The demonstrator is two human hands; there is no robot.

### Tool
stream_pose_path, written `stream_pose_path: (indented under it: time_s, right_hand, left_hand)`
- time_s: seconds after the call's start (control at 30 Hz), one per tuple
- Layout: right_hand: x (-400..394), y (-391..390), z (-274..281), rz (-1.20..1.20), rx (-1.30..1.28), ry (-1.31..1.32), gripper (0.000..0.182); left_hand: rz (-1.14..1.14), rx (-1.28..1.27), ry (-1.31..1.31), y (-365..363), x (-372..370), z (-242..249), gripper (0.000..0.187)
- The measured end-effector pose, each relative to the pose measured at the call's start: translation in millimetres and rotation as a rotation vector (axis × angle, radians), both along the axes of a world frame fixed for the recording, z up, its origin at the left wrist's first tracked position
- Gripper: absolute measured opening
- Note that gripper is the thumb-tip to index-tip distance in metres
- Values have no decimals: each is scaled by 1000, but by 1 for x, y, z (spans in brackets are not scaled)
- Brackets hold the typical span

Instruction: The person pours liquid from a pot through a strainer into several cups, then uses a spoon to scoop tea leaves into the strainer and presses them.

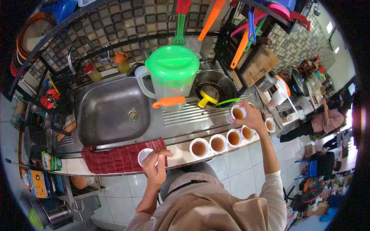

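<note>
A filled cup (237, 112) is held near its rim by the right hand (252, 117), nearly upright, presumably so nothing spills. A row of filled cups (199, 148) is set along the near edge of the table (71, 166), perhaps for easy reach. By a red cloth (123, 156), a white cup (143, 154) is touched by the left hand (155, 167); whether its bent fingers are gripping cannot be told.

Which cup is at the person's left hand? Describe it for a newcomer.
Find the steel sink, then the dark red cloth along its near side. By the cloth's right end is the white cup at the left hand. Unlike the row of cups farther right, it shows no brown liquid.
</note>
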State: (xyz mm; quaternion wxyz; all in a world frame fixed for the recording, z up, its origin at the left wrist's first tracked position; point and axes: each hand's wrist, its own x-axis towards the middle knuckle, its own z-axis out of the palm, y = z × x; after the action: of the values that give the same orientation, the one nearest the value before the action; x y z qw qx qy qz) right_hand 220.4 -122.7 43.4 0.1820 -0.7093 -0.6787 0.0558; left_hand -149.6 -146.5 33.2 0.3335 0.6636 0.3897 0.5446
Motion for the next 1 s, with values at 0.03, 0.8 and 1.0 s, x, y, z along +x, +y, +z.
stream_pose_path:
  time_s: [0.03,0.8,1.0]
  right_hand:
    - [5,0,-6,-34,1,-29,56]
    - [11,8,-28,-141,-112,-274,58]
    - [15,9,-33,-140,-98,-272,60]
  left_hand:
    - [-1,0,0,0,1,0,24]
    - [38,13,17,-8,7,-8,21]
    - [25,-3,18,-9,7,-7,21]
